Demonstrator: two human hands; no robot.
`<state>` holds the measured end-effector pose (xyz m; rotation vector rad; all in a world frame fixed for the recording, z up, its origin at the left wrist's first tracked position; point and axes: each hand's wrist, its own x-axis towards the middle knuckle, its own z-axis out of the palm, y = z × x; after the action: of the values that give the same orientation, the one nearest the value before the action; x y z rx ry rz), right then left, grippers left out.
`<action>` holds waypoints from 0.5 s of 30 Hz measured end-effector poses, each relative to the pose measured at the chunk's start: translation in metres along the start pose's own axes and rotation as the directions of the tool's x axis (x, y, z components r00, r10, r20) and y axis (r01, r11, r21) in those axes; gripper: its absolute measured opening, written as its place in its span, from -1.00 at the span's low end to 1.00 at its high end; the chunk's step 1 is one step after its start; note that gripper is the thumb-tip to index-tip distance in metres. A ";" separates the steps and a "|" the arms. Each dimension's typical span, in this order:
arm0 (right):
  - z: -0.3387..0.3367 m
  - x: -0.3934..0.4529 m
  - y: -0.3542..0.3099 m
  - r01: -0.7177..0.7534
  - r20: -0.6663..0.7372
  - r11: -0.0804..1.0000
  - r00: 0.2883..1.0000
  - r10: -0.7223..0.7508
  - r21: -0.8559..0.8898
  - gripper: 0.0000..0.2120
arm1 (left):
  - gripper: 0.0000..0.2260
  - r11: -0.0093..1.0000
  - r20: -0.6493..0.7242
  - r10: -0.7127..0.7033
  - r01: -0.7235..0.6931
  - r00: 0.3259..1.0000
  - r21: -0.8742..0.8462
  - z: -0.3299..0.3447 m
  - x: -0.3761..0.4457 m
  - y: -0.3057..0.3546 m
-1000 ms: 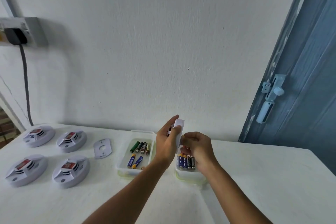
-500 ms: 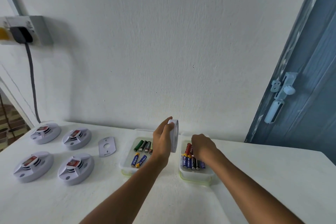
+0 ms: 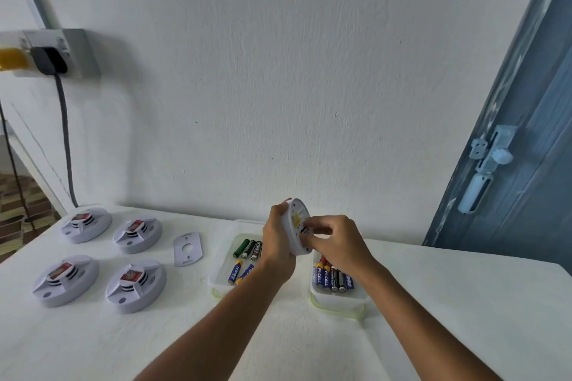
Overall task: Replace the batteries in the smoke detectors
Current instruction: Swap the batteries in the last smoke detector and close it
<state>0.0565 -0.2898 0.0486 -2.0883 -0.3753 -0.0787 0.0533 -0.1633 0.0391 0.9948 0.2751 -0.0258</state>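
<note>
The left hand (image 3: 277, 241) is wrapped round the rim of a white smoke detector (image 3: 296, 227), holding it on edge above the table (image 3: 464, 303) with its back face turned toward the right. The right hand (image 3: 335, 240) has its fingers curled together at that back face, pinching what looks like a battery (image 3: 305, 229) against the compartment (only a dark, labelled end shows, so how far it is seated I cannot tell).

The detector is probably light, hollow moulded plastic: stiff at the rim, which is the sound place to hold it, while the contacts and thin tabs inside would likely bend if forced. The battery is small, smooth and apt to slip, so a fingertip pinch near its middle suits it.

Below the hands sit two clear tubs, the left tub (image 3: 216, 275) with loose mixed batteries, the right tub (image 3: 337, 300) with a neat row. Farther left lie a mounting plate (image 3: 187, 249) and four more detectors (image 3: 66, 280).
</note>
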 end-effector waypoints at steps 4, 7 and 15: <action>0.002 -0.005 0.000 0.013 -0.006 1.000 1.000 -0.013 0.023 -0.69 | -0.63 1.000 -0.006 0.002 -0.003 1.000 -0.023 0.000 0.001 0.000; 0.004 -0.009 0.002 0.000 -0.020 0.996 1.000 0.001 0.084 -0.70 | -0.74 1.000 0.004 -0.001 0.001 1.000 -0.019 0.000 -0.001 0.001; -0.001 -0.005 -0.003 -0.021 -0.025 0.995 0.999 0.023 0.101 -0.81 | -0.70 0.994 -0.061 -0.045 0.051 0.997 0.094 0.010 0.006 0.000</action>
<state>0.0506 -0.2905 0.0503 -1.9894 -0.3336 -0.0725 0.0613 -0.1706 0.0428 1.0855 0.3542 -0.0540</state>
